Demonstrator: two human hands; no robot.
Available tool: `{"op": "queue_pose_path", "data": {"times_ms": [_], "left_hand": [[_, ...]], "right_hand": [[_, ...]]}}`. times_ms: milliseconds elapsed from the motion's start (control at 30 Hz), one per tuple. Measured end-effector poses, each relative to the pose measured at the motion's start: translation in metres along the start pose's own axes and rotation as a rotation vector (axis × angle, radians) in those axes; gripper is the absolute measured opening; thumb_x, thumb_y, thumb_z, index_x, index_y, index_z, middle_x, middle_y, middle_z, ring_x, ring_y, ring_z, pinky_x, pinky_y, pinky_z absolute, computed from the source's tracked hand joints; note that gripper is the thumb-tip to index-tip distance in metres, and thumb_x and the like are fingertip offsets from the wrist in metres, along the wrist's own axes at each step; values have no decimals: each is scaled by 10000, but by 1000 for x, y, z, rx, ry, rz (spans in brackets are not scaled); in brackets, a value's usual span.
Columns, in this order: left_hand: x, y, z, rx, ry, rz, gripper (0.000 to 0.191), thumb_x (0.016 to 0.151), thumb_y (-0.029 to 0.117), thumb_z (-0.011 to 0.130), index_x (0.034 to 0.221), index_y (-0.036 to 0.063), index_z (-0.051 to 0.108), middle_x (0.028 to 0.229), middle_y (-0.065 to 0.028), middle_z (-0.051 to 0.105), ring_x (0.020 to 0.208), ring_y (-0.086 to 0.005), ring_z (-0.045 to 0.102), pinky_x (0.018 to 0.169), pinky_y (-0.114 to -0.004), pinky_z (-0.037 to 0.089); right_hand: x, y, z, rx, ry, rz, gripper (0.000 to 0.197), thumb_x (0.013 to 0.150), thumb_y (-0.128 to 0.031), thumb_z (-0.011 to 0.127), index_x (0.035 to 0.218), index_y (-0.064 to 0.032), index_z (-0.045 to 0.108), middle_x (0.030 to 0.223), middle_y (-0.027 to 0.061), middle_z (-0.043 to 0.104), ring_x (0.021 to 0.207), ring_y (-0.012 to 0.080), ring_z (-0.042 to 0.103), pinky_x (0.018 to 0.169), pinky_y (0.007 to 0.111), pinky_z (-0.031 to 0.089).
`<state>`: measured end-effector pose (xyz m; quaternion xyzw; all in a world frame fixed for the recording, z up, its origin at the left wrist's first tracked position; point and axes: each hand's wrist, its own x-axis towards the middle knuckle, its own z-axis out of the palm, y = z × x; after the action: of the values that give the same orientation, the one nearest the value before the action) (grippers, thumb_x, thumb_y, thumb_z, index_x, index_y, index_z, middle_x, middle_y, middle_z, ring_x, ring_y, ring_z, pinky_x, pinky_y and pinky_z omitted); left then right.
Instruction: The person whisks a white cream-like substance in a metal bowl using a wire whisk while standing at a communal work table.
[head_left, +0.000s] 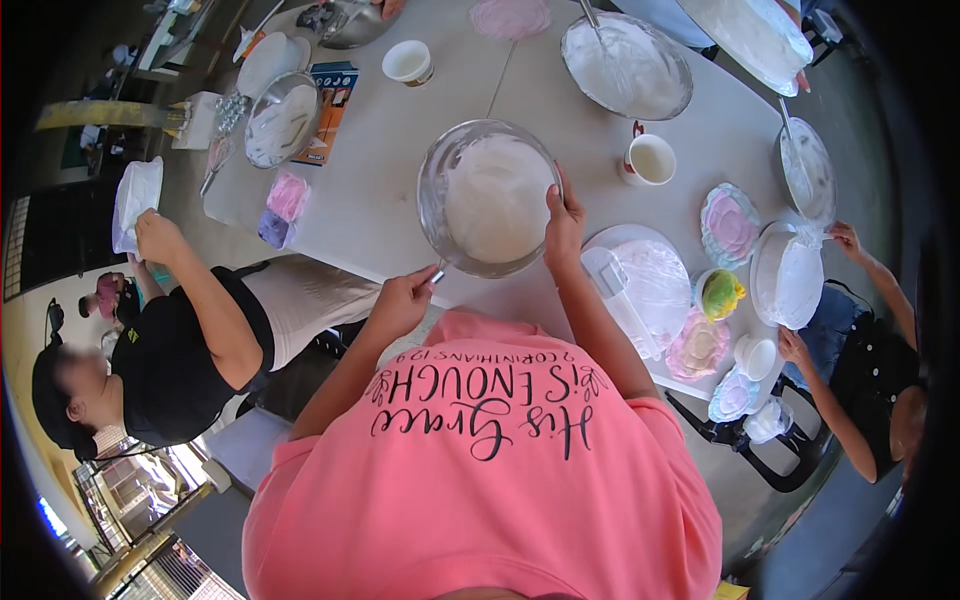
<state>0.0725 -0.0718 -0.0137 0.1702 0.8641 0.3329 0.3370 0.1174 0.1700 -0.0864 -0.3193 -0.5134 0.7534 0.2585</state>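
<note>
A round metal mixing bowl (431, 196) lies before me at the table's near edge, with smooth whitish cream or batter (495, 199) in it. My right hand (564, 217) grips the bowl's rim on the right, thumb inside. At the bowl's lower left, my left hand (409, 300) is closed round the metal handle (437, 276) of a utensil; its far end is hidden by the bowl. Right of my right arm, a plastic-wrapped round form (652, 289) lies on a board, with a clear plastic tool (619, 300) across its left side.
On the white table (360, 180) stand a cream-filled bowl with a whisk (626, 64), paper cups (651, 160) and pastel piped cream pieces (729, 225). A person in black (187, 360) stands left, holding a white form. Another person's hands (796, 349) touch a wrapped form at right.
</note>
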Motion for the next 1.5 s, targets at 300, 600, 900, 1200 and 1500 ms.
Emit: {"op": "queue_pose_path", "data": {"times_ms": [300,600,900,1200,1500], "left_hand": [[-1,3,-3,-116,-82,-139,325,858,114,529,1176,47,536,678,-51,587,560,-100,447,562,-242,410],[10,-23,0,131,50,-32,326,864,110,509,1180,31,526,615,-39,522,556,-80,442,543,-242,391],[0,-2,-2,-30,-95,-142,307,834,118,541,1128,28,560,745,-159,624,577,-160,525,589,-281,442],[13,-23,3,51,111,-62,312,840,118,548,1145,54,565,575,-19,502,501,-83,411,481,-251,371],[11,-8,7,167,107,-19,355,803,141,590,1144,46,560,631,-97,577,532,-118,474,519,-279,407]], "right_hand": [[1,-3,2,31,-33,28,365,889,-117,466,1241,-19,472,1259,112,487,1194,181,396,1005,272,241],[0,-1,2,-46,-46,-38,371,889,-130,458,1244,-26,467,1257,132,484,1210,196,382,1014,290,235],[-3,-3,4,-52,-47,-48,358,884,-106,481,1235,-37,479,1276,108,473,1226,202,373,1025,299,229],[-1,5,7,-47,-84,-84,351,882,-82,475,1233,-60,489,1291,123,457,1246,214,355,1030,303,225],[-1,8,4,-85,-60,-124,357,884,-101,473,1239,-62,479,1299,120,450,1249,216,353,1029,305,232]]}}
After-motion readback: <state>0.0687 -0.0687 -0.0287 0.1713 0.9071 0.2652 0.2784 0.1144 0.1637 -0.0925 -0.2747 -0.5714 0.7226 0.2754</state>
